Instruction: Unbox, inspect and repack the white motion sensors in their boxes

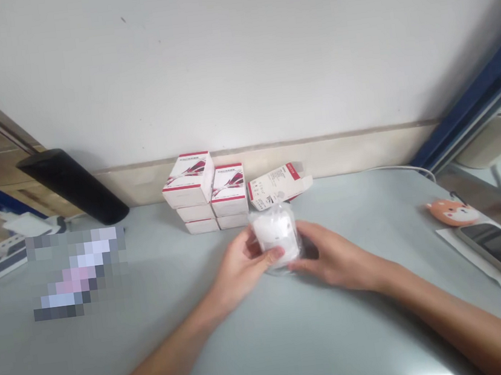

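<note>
Office desk point(296, 340), stacked product boxes point(203, 193)

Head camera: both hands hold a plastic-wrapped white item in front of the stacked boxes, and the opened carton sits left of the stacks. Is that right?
No: the opened carton sits right of the stacked boxes, not left, as the head view shows. The left hand and right hand hold the plastic-wrapped white item in front of them.

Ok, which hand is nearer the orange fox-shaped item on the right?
Right. The right hand is left of the orange fox-shaped item, apart from it; the left hand is farther left still.
</note>
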A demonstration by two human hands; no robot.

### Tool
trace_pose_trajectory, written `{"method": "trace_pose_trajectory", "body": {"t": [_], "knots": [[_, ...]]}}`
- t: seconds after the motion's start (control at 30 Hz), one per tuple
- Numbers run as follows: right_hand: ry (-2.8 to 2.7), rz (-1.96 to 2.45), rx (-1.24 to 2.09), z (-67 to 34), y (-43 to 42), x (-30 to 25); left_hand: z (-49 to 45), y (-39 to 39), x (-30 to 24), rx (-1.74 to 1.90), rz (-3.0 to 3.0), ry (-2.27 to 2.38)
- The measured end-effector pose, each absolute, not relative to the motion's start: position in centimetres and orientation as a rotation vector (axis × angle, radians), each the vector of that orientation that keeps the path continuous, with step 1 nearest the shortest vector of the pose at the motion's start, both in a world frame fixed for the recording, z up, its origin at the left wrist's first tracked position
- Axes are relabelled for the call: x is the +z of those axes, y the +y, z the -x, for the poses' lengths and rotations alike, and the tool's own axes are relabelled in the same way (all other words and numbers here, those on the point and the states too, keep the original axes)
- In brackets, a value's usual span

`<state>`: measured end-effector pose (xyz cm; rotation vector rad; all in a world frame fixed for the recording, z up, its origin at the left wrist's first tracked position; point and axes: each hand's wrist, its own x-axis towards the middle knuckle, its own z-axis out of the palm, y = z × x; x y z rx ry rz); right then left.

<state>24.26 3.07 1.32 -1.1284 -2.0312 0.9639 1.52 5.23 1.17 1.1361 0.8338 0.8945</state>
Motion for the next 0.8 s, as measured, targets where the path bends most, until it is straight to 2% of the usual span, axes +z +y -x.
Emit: {"method": "trace_pose_trajectory", "body": {"t": [0.1, 0.4, 0.5, 0.67, 0.8], "knots": [[-1.782, 1.124, 1.043, -23.6, 2.8, 2.0, -1.6, 5.2, 2.1, 0.944, -0.879, 0.755], [-1.428, 1.132, 0.867, -23.3, 2.2, 3.1, -1.7, 4.4, 3.6, 0.910, -0.597, 0.507], [-1.381, 1.090, 0.980, -23.2, 2.2, 3.2, -1.4, 4.5, 3.7, 0.914, -0.588, 0.476], [-1.340, 1.025, 1.372, -23.1, 2.3, 3.2, -1.1, 5.0, 3.9, 0.987, -0.571, 0.461], [-1.360, 1.141, 1.344, -23.3, 2.6, 3.4, -1.2, 5.3, 3.7, 0.968, -0.580, 0.497]]}}
